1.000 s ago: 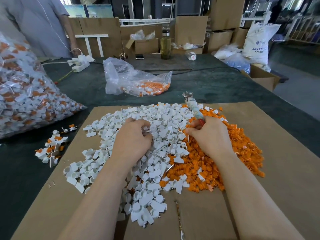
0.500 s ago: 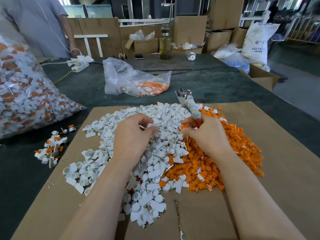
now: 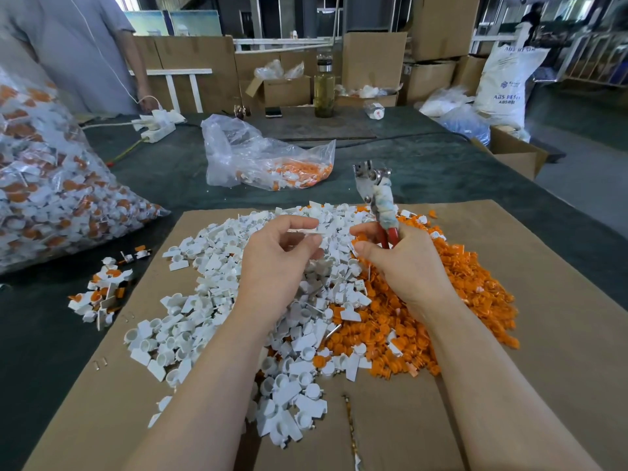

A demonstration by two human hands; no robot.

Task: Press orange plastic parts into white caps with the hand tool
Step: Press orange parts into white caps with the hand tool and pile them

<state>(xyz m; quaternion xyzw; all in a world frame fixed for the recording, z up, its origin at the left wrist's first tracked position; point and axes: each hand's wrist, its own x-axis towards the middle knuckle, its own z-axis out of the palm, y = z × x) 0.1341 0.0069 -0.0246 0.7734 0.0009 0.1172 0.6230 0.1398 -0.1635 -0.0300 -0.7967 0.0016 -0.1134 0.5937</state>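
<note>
A flattened cardboard sheet (image 3: 530,351) lies on the dark green tabletop (image 3: 424,171) and carries 2 heaps that meet in the middle: white caps (image 3: 204,300) spread over the sheet's left and centre, orange plastic parts (image 3: 452,300) piled toward its right edge.

Both hands are raised over the far part of the heaps, close together but not touching. The left hand (image 3: 278,263) has its thumb and fingers curled and pinches 1 white cap (image 3: 317,228) by its flat tab, holding it just above the white heap. The right hand (image 3: 404,263) grips the red handles of the hand tool (image 3: 380,202); the tool stands nearly upright with its metal head pointing away from the person, and pale cloth or tape is wrapped around its shaft. The thumb and forefinger of the right hand reach toward the held cap; whether they pinch an orange part cannot be told.

Off the sheet's left edge, a small cluster of assembled pieces (image 3: 102,297) sits on the tabletop, and a large clear bag (image 3: 51,185) of white-and-orange pieces fills the left edge. Beyond the sheet's far edge lies a smaller clear bag (image 3: 265,158) with orange pieces inside. A glass bottle (image 3: 324,90) stands near the far edge of the tabletop, and another person in a grey shirt (image 3: 78,45) stands at the far left corner beside a white power strip (image 3: 158,125).
</note>
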